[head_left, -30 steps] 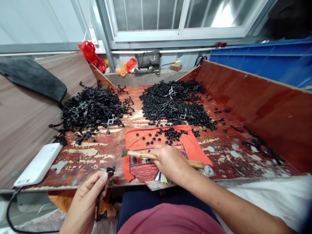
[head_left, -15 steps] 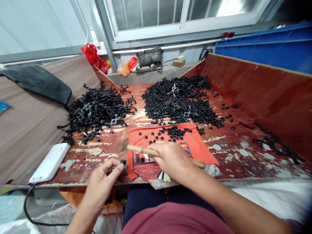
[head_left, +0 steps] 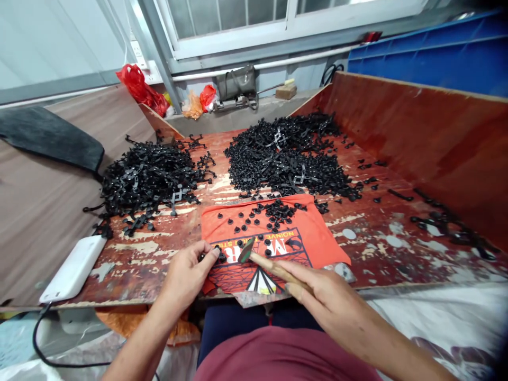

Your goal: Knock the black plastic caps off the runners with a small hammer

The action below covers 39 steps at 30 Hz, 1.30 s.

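Observation:
My left hand [head_left: 186,272] pinches a small black plastic part [head_left: 219,256] and holds it down on the near left edge of an orange printed cloth [head_left: 301,241]. My right hand [head_left: 317,288] grips the wooden handle of a small hammer [head_left: 254,255], whose metal head hovers right beside that part. Several loose black round pieces [head_left: 273,211] lie scattered on the cloth's far half.
A worn red wooden bench [head_left: 377,238] with raised side boards holds two big heaps of black plastic parts [head_left: 146,174] [head_left: 286,159]. A white power bank [head_left: 73,267] with a black cable lies at the left edge. Blue bins [head_left: 436,53] stand behind the right board.
My left hand rose from below the bench edge and set the black part on the cloth. My right hand pulled back toward me, swinging the hammer head round next to the part.

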Each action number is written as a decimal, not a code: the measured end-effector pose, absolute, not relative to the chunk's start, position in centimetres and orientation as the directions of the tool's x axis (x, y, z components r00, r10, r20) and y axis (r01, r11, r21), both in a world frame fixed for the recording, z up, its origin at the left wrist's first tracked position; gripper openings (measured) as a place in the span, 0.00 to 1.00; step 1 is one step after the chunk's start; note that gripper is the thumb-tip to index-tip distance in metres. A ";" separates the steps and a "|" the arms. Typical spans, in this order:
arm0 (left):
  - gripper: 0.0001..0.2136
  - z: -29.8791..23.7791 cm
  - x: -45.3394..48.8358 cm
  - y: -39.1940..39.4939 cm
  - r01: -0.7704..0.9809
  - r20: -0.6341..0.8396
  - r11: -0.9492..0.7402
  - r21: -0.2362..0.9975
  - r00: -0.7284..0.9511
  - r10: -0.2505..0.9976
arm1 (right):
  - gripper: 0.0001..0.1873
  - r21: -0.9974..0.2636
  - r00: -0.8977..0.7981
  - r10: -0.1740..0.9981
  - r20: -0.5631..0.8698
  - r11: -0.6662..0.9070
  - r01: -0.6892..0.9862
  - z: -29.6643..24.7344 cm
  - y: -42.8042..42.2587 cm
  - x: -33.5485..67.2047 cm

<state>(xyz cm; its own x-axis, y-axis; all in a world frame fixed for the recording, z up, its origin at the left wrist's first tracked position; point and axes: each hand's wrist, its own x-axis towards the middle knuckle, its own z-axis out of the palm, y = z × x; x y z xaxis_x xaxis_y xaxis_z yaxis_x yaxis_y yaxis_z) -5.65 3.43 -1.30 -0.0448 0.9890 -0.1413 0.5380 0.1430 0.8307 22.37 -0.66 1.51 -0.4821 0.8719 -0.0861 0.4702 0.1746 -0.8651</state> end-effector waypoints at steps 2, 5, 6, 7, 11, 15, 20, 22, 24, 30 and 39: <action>0.17 -1.4 -5.7 3.7 0.603 -0.105 0.106 0.790 -0.037 0.994 | 0.25 -0.860 -0.481 0.873 -0.084 0.181 0.478 1.3 -0.6 22.4; 0.16 -1.5 -5.9 4.0 0.640 -0.091 0.096 0.762 -0.041 0.995 | 0.25 -0.840 -0.481 0.873 -0.075 0.205 0.503 1.2 -0.6 22.5; 0.15 -1.5 -5.9 4.0 0.635 -0.091 0.097 0.766 -0.043 0.995 | 0.25 -0.831 -0.483 0.873 -0.069 0.218 0.512 1.2 -0.6 22.5; 0.15 -1.5 -5.9 4.0 0.622 -0.094 0.100 0.776 -0.043 0.995 | 0.25 -0.822 -0.483 0.873 -0.065 0.227 0.522 1.2 -0.6 22.5; 0.17 -1.3 -5.6 4.1 0.520 -0.140 0.140 0.842 -0.040 0.989 | 0.28 -0.781 -0.469 0.882 -0.051 0.257 0.569 1.2 -0.3 21.7; 0.18 -1.1 -5.5 4.2 0.434 -0.180 0.177 0.884 -0.035 0.983 | 0.30 -0.692 -0.465 0.883 0.060 0.372 0.619 0.9 0.3 20.0; 0.18 -1.4 -6.0 3.8 0.424 -0.158 0.143 0.894 0.000 0.987 | 0.28 -0.592 -0.465 0.883 0.063 0.408 0.695 0.6 0.7 18.9; 0.17 -1.7 -6.2 3.6 0.439 -0.141 0.135 0.888 -0.018 0.990 | 0.28 -0.592 -0.467 0.882 0.058 0.408 0.695 0.6 0.7 19.0; 0.17 -2.0 -6.2 3.4 0.450 -0.129 0.138 0.882 -0.049 0.990 | 0.28 -0.601 -0.475 0.878 0.055 0.409 0.687 0.6 0.8 19.1; 0.17 -2.1 -5.6 2.8 0.456 -0.108 0.138 0.879 -0.091 0.990 | 0.26 -0.657 -0.518 0.852 0.071 0.431 0.618 1.7 1.1 19.3; 0.16 -2.3 -5.6 2.7 0.369 -0.118 0.149 0.917 -0.105 0.987 | 0.29 -0.569 -0.468 0.880 0.086 0.428 0.702 1.0 0.5 19.2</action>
<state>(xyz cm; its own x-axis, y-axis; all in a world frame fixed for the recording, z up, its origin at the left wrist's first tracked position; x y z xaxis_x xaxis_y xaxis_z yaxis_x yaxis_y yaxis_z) -5.56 2.71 -2.32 -0.1051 0.9874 -0.1183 0.3693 0.1492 0.9173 19.16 0.49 0.99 -0.4676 0.8798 0.0857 0.7017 0.4284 -0.5694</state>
